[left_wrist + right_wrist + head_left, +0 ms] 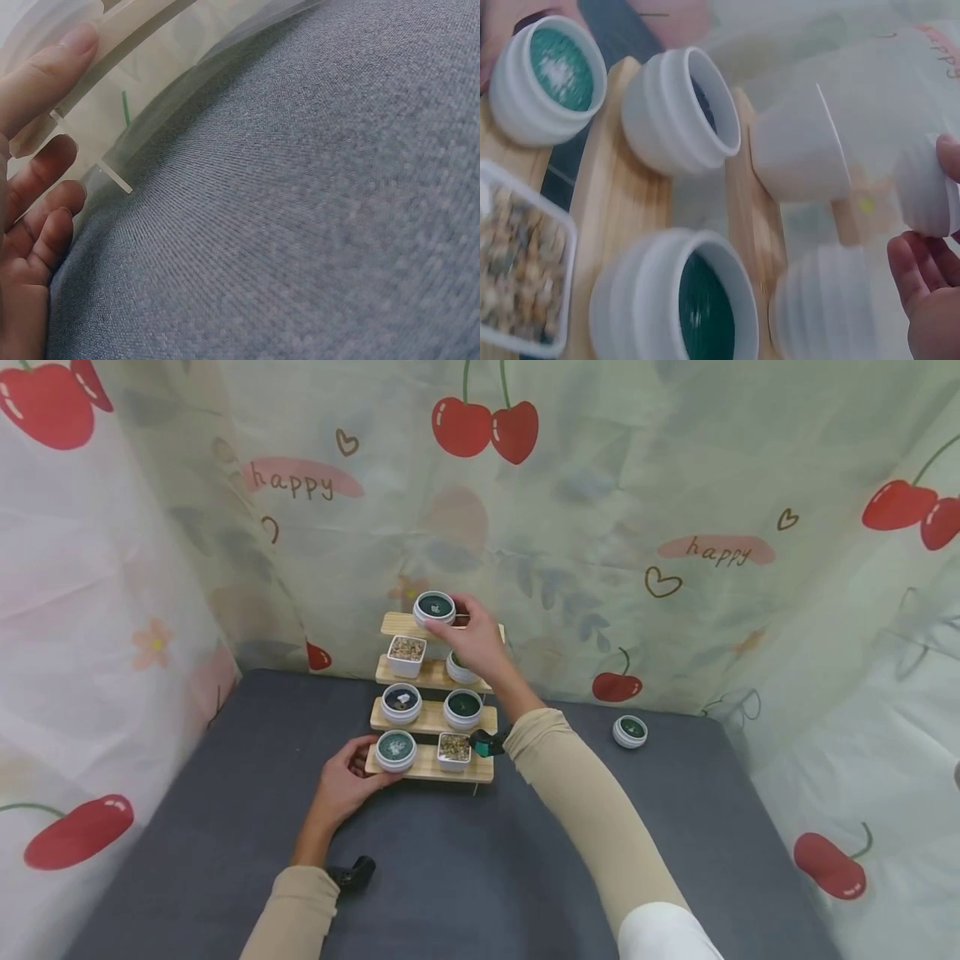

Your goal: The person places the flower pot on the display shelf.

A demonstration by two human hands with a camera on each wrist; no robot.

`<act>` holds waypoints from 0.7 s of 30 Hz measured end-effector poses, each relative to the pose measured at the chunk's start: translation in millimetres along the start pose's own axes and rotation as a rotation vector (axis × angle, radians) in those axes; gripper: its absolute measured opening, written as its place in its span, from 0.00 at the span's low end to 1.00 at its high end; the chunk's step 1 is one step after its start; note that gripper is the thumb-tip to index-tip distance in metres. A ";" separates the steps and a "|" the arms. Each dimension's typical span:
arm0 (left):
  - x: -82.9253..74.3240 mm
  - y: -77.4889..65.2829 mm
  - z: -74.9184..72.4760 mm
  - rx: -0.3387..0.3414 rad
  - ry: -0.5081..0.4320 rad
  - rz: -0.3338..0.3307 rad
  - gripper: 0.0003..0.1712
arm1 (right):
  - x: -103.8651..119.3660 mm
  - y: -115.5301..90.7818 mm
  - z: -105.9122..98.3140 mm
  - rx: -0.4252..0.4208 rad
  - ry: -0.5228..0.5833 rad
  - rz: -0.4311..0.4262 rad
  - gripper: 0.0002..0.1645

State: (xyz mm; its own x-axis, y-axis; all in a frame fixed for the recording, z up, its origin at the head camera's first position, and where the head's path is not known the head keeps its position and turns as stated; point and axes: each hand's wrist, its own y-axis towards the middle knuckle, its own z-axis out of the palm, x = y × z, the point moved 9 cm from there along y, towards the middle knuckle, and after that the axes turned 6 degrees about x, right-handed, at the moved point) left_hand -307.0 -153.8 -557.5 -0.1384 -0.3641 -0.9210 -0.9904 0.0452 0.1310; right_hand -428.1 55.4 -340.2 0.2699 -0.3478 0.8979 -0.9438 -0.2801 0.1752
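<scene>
A tiered wooden stand (429,717) holds small white pots on its steps. My right hand (480,639) pinches a round ribbed white pot (434,607) with a dark green filling at the left of the top step; whether the pot touches the wood cannot be told. My left hand (346,782) grips the left end of the bottom step, beside a round pot with green filling (395,750). In the left wrist view, the thumb (52,71) lies against the board and the other fingers curl below it. A square pot of gravel (454,750) shares that bottom step.
On the middle steps stand a square gravel pot (407,656), a pot with dark filling and a white piece (401,702), and two green-filled pots. Another round pot (629,731) sits on the grey tabletop (570,860) at right. A cherry-printed curtain (555,527) surrounds the table.
</scene>
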 end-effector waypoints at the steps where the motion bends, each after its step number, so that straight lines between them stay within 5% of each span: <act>1: 0.6 -0.1 -0.2 0.000 -0.002 -0.002 0.42 | -0.1 3.3 4.0 0.005 0.004 0.004 0.37; 21: 3.6 1.1 -1.5 0.009 -0.023 -0.010 0.41 | -3.2 32.6 35.7 0.048 -0.088 0.051 0.36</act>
State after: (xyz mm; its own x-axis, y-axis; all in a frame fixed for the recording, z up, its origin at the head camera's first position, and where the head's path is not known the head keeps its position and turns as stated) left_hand -308.6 -156.5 -560.1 -0.1284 -0.3434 -0.9304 -0.9917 0.0503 0.1183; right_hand -452.9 15.4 -351.7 0.2393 -0.4394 0.8658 -0.9472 -0.3017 0.1087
